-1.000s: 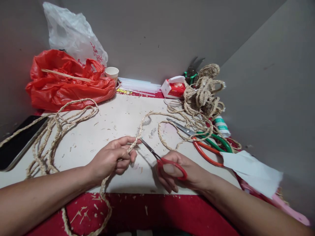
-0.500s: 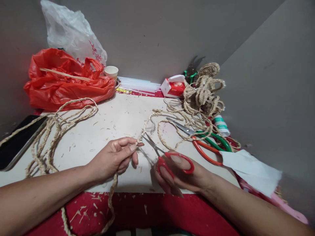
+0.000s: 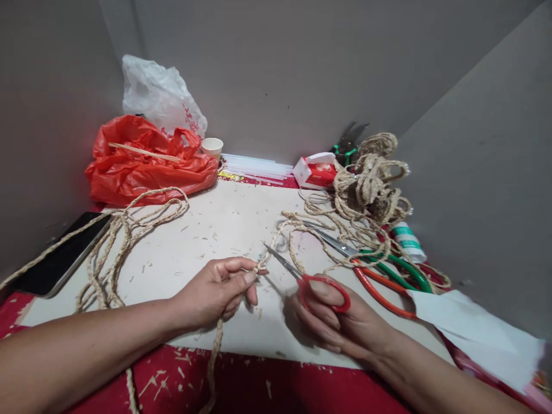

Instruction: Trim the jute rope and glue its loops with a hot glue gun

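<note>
L hand, nearly closed, pinching braided rope above bench; R hand wrapped round red-handled scissors, blades nearly closed, tips right by rope; braiding done on visible stretch, some cutting prob done too given scattered offcuts; can't tell how much is left.

You're in a small craft workspace, though whether at home or in a workshop I can't tell: gray walls hem your surface, which carries heaped braided rope, big scissors and scattered clippings, with a phone, paper cup and red plastic bag alongside.
</note>
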`<state>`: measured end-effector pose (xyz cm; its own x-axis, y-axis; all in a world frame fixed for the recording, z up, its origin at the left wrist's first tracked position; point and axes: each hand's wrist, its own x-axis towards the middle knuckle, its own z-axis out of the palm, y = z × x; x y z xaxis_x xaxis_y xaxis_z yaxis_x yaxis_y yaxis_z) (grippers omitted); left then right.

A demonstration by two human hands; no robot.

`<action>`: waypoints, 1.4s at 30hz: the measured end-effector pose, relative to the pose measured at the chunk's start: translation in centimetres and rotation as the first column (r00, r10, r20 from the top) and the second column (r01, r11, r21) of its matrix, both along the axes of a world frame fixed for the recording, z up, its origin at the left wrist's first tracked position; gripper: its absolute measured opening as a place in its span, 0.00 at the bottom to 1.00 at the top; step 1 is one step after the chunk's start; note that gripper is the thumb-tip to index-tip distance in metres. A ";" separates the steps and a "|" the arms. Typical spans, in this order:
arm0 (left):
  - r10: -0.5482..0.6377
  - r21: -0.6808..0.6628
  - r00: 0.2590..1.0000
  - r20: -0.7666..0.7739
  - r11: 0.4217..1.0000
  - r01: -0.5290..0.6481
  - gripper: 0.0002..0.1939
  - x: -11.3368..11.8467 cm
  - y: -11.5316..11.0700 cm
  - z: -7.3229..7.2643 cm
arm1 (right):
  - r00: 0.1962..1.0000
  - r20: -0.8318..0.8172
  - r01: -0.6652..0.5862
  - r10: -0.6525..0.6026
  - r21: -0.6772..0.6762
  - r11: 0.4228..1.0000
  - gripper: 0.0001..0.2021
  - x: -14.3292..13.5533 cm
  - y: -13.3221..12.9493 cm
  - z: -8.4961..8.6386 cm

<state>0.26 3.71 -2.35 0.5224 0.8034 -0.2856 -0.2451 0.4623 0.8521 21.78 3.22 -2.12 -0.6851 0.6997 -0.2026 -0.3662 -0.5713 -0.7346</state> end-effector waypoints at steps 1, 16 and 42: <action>0.000 0.003 1.000 -0.002 1.000 0.000 0.16 0.0 0.0 0.0 | 1.000 -0.008 0.029 -0.029 -0.001 1.000 0.26 0.0 0.1 0.1; -0.004 0.013 1.000 -0.012 1.000 0.004 0.15 -0.1 0.6 0.4 | 0.841 0.540 -0.273 0.016 0.399 0.876 0.25 0.9 0.0 1.0; -0.138 0.041 0.966 -0.219 0.988 0.151 0.16 0.0 0.0 0.8 | 0.321 0.572 -0.841 -0.755 0.539 0.050 0.14 1.9 0.3 1.7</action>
